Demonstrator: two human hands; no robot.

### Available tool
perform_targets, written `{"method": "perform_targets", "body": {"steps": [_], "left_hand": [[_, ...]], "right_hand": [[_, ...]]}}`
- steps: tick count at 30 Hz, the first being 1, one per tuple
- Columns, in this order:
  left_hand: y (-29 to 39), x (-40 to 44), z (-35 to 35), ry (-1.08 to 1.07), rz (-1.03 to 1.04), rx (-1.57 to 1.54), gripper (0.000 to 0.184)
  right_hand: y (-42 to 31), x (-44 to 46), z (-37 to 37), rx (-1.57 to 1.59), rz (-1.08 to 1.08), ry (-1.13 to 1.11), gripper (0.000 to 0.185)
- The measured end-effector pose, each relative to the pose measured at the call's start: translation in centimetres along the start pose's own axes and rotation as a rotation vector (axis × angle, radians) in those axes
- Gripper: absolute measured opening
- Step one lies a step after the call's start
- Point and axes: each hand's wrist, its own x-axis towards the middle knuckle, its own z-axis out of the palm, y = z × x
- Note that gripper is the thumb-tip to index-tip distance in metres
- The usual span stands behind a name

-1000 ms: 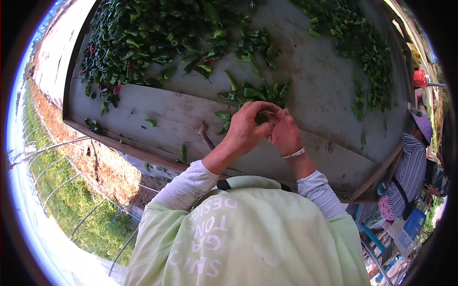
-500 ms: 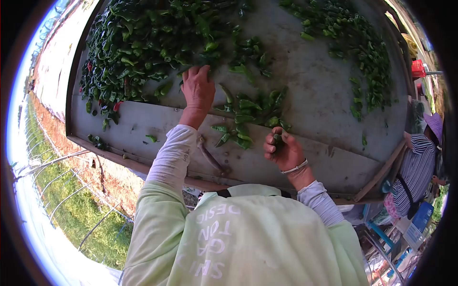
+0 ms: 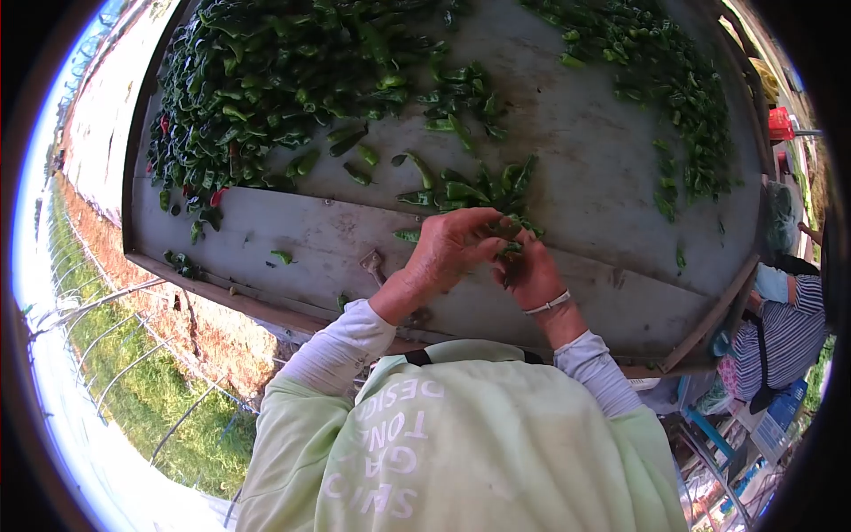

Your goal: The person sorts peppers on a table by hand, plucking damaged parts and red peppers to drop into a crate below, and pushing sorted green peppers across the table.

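Note:
My left hand (image 3: 452, 251) and my right hand (image 3: 534, 277) meet above the near part of a grey metal table (image 3: 567, 151). Curled fingers of my right hand hold a green pepper (image 3: 510, 250). The thumb and fingertips of my left hand close on the peppers there; the exact number is hidden by the fingers. Just beyond them lies a small cluster of green peppers (image 3: 483, 188), partly covered by my hands. A large heap of green peppers (image 3: 266, 80) fills the far left, with a few red ones (image 3: 218, 197) at its edge.
Another spread of green peppers (image 3: 683, 115) lies along the right side. A raised wooden rim (image 3: 709, 315) borders the table. A brown handle-like piece (image 3: 372, 264) lies near my left wrist. At the right, a person in a striped top (image 3: 784, 332) is near a blue crate (image 3: 785, 403).
My left hand has moved from the edge of the large heap, right and nearer, to meet my right hand. A few loose peppers now show where it was. The person at the right has shifted.

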Motion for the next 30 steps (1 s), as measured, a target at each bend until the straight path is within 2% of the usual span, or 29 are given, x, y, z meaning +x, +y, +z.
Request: {"method": "perform_targets", "body": {"steps": [2,3,5,7,8,10,11,13,15,16,18,19,21,23,25,27,28,30], "left_hand": [[0.7,-0.4,0.3,0.021,0.234,0.188,0.03],[0.5,0.2,-0.3,0.022,0.234,0.188,0.03],[-0.2,3.2,-3.4,0.367,0.306,0.569,0.037],[-1.7,6.4,-6.4,0.554,0.26,0.789,0.053],[-1.6,7.4,-6.7,0.558,0.26,0.789,0.053],[-1.4,8.8,-6.8,0.537,-0.121,0.871,0.065],[-1.5,8.8,-6.1,0.538,-0.122,0.87,0.065],[-2.0,8.4,-3.7,0.366,-0.063,0.933,0.069],[-2.1,6.8,-0.5,0.251,0.089,0.907,0.064],[-2.3,5.7,0.6,0.247,0.084,0.907,0.064],[-2.7,4.2,2.1,0.038,0.462,0.82,0.051],[-2.9,4.2,1.9,0.033,0.462,0.818,0.051],[-3.4,4.2,0.3,0.133,0.53,0.621,0.038],[-4.1,5.8,-3.1,0.319,0.417,0.545,0.032],[-4.9,7.6,-7.1,0.518,0.349,0.741,0.028],[-4.3,8.5,-9.7,0.648,0.18,1.014,0.023],[-4.3,8.8,-10.6,0.648,0.181,1.016,0.023],[-4.3,9.4,-12.0,0.571,0.051,1.201,0.02]], "right_hand": [[-0.1,0.3,0.1,0.057,0.004,-0.035,0.033],[0.0,0.5,-0.3,0.06,0.038,0.027,0.032],[-0.2,0.5,-1.1,0.06,0.074,0.086,0.03],[-0.4,0.2,-1.6,0.098,0.115,-0.032,0.025],[-0.4,0.1,-1.6,0.096,0.116,-0.034,0.025],[-0.5,-0.1,-1.6,0.102,0.11,0.048,0.024],[-0.5,-0.3,-1.9,0.101,0.111,0.049,0.024],[-0.3,-0.4,-2.8,0.139,0.088,0.041,0.025],[-0.6,-1.0,-3.2,0.113,0.082,0.071,0.024],[-0.7,-1.3,-3.3,0.086,0.075,0.101,0.023],[-1.0,-2.2,-3.2,0.042,0.036,0.1,0.023],[-1.2,-2.5,-3.4,-0.006,-0.005,0.096,0.022],[-1.3,-2.8,-4.4,0.045,-0.009,0.04,0.021],[-1.4,-3.0,-5.7,0.096,-0.016,-0.015,0.02],[-1.7,-3.0,-6.8,0.143,0.057,-0.031,0.019],[-1.6,-3.2,-6.9,0.124,0.027,0.014,0.019],[-1.5,-3.1,-6.9,0.104,0.0,0.054,0.018],[-1.3,-3.0,-7.4,0.111,-0.008,0.072,0.018]]}}
